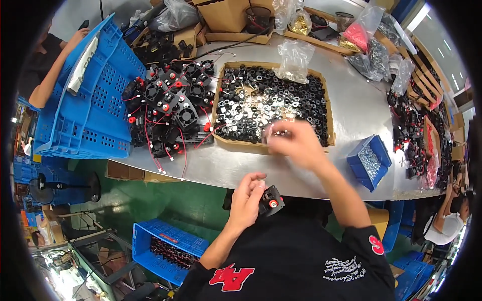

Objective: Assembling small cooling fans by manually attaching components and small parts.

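In front of my body, my left hand is closed on a small black unit with a red ring on its face. The unit is tilted, and my fingers partly cover it. Over the front right of a shallow cardboard tray is my right hand, its fingers curled and smeared by motion. Whether anything is between them cannot be made out. Loose black rings, nuts and pale metal washers fill the tray. A clear plastic bag lies on the far part of it.
Left of the tray, black fan units with red wires are heaped beside a tilted blue crate. At right stands a blue bin of small metal parts. Another blue crate sits on the green floor. Co-workers appear at both sides.
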A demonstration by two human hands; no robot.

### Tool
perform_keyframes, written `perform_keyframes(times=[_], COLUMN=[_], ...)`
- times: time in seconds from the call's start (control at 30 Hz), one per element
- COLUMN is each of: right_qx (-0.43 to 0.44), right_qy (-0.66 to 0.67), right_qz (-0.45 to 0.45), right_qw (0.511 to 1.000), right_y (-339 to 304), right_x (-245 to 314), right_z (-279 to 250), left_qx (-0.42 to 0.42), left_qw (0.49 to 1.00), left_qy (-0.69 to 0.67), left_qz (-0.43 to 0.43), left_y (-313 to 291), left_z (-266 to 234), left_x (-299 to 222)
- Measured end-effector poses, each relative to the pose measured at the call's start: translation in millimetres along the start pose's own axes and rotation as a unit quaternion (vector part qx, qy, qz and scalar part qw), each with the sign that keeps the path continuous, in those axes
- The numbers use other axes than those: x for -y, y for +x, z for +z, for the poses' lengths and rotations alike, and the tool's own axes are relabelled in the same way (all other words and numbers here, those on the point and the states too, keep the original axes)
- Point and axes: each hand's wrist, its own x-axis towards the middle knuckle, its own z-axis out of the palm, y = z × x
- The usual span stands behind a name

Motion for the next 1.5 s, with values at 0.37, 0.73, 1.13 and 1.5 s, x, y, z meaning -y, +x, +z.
perform_keyframes(times=[0.37,0.73,1.13,1.5], right_qx=[0.076,-0.173,-0.114,-0.129], right_qy=[-0.106,-0.397,-0.516,-0.385], right_qz=[-0.077,-0.113,-0.059,-0.217], right_qw=[0.988,0.894,0.847,0.888], right_y=[-64,58,64,35], right_x=[-16,-42,-28,-23], right_z=[-8,-77,-77,-57], left_qx=[0.08,0.07,0.067,0.054], left_qw=[0.966,0.965,0.98,0.981], left_qy=[-0.238,-0.23,-0.175,-0.163], left_qz=[-0.061,-0.103,-0.07,-0.088], left_y=[11,-1,-1,7], left_z=[21,8,20,20], left_x=[12,14,20,17])
